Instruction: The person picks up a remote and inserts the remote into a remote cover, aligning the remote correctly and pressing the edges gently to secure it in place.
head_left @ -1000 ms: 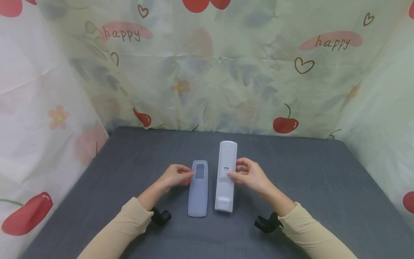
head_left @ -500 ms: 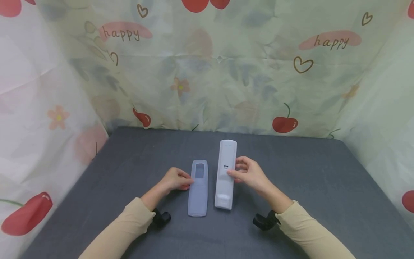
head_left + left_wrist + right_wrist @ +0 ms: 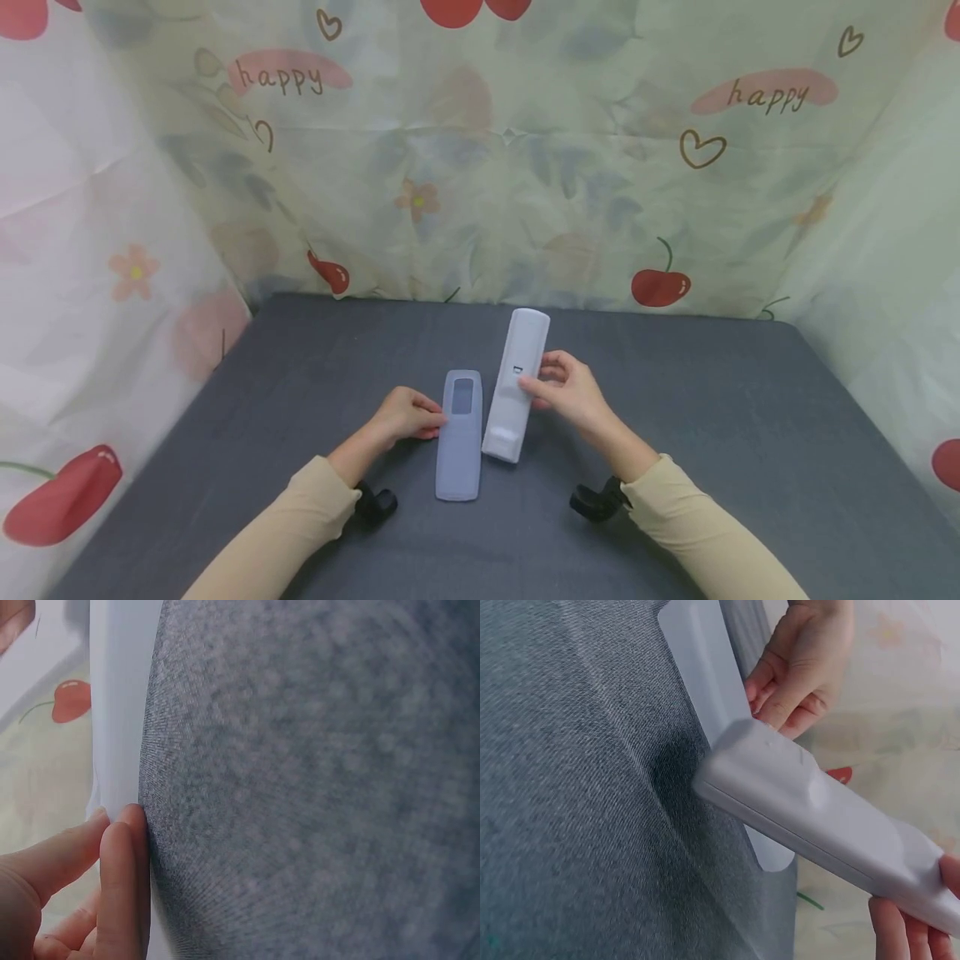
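A white remote control is held up in the middle of the head view, back side up and slanting. My right hand grips it by its right side, thumb on top and fingers beneath. Just left of it lies a pale translucent remote cover with a rectangular window near its far end. My left hand pinches the left edge of this cover between thumb and fingertips; the left wrist view shows the cover's edge there. In the right wrist view the remote's lower end partly hides the cover.
Dark grey cloth covers the table. A patterned curtain with cherries and hearts stands behind and at both sides. Black wrist mounts hang under both forearms.
My right hand has moved the remote up and left, and its lower end has swung toward the cover. My left hand slid slightly down the cover's edge, then stayed.
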A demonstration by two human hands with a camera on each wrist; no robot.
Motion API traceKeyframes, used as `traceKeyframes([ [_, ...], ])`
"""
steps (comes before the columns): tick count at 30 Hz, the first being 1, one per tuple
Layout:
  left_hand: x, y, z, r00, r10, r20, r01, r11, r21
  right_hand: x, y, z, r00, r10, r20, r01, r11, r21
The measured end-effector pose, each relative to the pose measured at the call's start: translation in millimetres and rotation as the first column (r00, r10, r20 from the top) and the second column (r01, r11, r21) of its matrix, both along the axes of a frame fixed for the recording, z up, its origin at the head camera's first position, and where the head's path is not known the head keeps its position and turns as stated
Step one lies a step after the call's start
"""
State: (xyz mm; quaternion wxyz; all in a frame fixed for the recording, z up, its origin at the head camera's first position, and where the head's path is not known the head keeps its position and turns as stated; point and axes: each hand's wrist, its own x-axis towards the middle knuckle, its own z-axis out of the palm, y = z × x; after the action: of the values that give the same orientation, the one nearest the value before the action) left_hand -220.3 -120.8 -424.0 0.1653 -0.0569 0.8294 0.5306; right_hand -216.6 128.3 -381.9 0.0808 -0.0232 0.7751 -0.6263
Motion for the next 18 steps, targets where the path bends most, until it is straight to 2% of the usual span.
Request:
traceKeyframes([
  [7, -0.4, 1, 0.4, 1.0, 0.008, 0.012, -0.008, 0.999, -0.043, -10.4, -12, -1.4, 0.992, -0.126, -0.009, 0.125, 0.989, -0.078],
  [13, -0.5, 1, 1.1, 1.0, 0.001, 0.016, -0.001, 0.999, -0.037, -19.6, -23, -5.2, 0.974, -0.225, -0.023, 0.219, 0.964, -0.15],
  [18, -0.4, 1, 1.3, 1.0, 0.001, 0.016, 0.0, 1.0, -0.03, -25.3, -29, -9.5, 0.961, -0.275, -0.019, 0.266, 0.943, -0.201],
])
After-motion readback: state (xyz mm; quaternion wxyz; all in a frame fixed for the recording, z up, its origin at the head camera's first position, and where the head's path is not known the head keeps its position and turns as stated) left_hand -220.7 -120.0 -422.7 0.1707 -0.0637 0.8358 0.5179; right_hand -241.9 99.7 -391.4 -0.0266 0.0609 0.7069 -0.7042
